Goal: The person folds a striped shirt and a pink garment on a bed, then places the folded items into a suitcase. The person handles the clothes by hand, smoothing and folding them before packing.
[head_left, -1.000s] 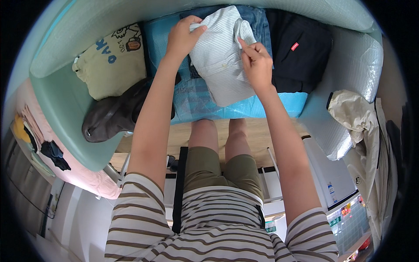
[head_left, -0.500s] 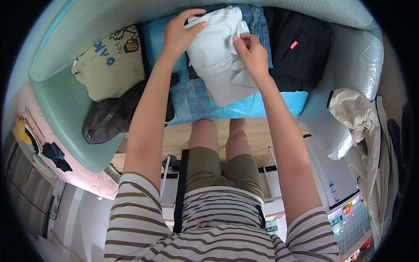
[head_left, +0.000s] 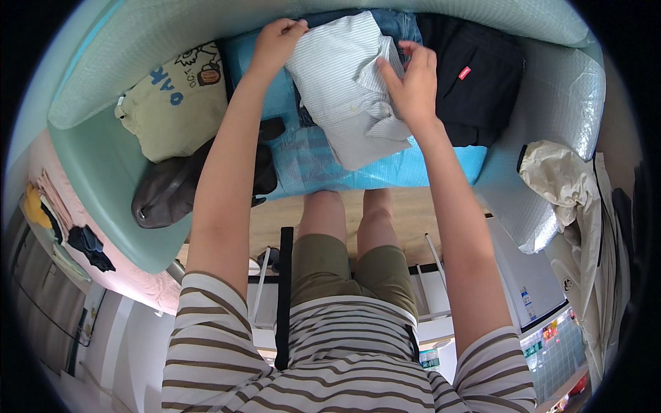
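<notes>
A white-and-grey striped shirt point(head_left: 337, 82) lies partly folded on top of folded blue jeans point(head_left: 399, 26), over a blue bubble-wrap sheet point(head_left: 317, 162). At the shirt's upper left corner, the fingers of my left hand point(head_left: 277, 48) are drawn together on the cloth. My right hand point(head_left: 414, 86) is by the shirt's right edge, thumb and fingers apart, near a bunched flap of the shirt. Folded black clothing with a small red label point(head_left: 475, 82) lies right of the jeans. On the left is a folded beige printed shirt point(head_left: 175, 103).
A dark brown bag point(head_left: 169, 189) sits below the beige shirt, on a green seat point(head_left: 89, 186). Silvery bubble wrap point(head_left: 561, 103) covers the right side and back. Pink fabric point(head_left: 131, 275) hangs at the far left; a cream cloth point(head_left: 558, 175) is at the right.
My left hand has slid left off the shirt's top to its upper left corner. My right hand has moved slightly right and its fingers have spread, letting go of the shirt's edge.
</notes>
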Available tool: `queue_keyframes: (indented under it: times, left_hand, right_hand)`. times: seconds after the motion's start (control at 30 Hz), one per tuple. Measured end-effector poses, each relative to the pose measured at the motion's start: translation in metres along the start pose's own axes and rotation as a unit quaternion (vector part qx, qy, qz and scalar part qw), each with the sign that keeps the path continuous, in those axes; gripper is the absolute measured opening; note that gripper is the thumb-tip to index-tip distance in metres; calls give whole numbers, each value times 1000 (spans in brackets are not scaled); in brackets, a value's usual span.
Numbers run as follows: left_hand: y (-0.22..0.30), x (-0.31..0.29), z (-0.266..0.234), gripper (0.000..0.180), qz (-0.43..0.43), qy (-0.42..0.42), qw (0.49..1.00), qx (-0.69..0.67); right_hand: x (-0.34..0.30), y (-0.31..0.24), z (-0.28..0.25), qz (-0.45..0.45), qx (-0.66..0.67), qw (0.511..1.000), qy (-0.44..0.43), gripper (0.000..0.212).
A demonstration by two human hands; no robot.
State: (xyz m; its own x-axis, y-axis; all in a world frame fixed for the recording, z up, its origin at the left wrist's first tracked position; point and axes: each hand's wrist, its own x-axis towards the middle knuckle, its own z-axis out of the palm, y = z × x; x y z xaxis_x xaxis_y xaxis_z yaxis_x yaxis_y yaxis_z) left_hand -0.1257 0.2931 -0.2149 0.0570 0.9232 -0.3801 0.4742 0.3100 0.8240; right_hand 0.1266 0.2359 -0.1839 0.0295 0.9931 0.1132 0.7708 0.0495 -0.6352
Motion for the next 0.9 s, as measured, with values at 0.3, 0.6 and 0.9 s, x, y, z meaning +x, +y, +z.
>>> queue_keyframes:
  times: [0.3, 0.6, 0.9]
  left_hand:
    - [16, -6, -13, 25, -19, -75, 996, -47]
    - [-5, -8, -6, 35, -51, -9, 994, -94]
    - [-11, -31, -3, 61, -44, -33, 998, -36]
  right_hand:
    - [43, -7, 32, 8, 9, 996, -94, 59]
    - [65, 10, 10, 77, 67, 979, -178, 46]
    - [-60, 47, -43, 306, 314, 886, 155, 42]
